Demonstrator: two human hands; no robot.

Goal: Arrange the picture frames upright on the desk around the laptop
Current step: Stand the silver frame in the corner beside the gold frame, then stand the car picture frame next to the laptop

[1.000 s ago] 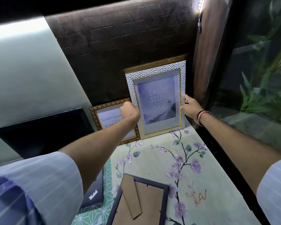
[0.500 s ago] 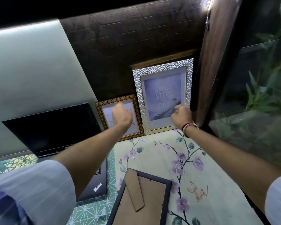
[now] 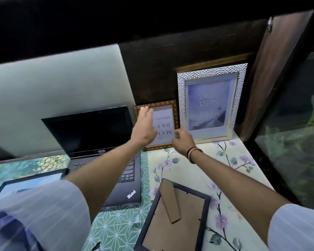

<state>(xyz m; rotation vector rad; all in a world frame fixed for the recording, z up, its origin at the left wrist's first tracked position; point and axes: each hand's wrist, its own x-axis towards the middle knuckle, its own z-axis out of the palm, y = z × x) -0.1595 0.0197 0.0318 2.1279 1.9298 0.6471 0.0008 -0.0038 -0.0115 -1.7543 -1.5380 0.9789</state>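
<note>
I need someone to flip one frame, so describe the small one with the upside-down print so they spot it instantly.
Start at the open laptop against the back wall. Immediately right of its screen stands the small gold-patterned frame, beside the taller silver frame. It alone has a dark ornate border, and its lettering is upside down.

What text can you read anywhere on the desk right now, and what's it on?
"SMALL STEPS": silver frame; the lines beneath are blurred.
"JOU", "SUCC": gold frame, print upside down and partly hidden by the left hand; rest unreadable.
Laptop corner logo: too blurred.
Red scrawl on the floral mat: illegible.
</note>
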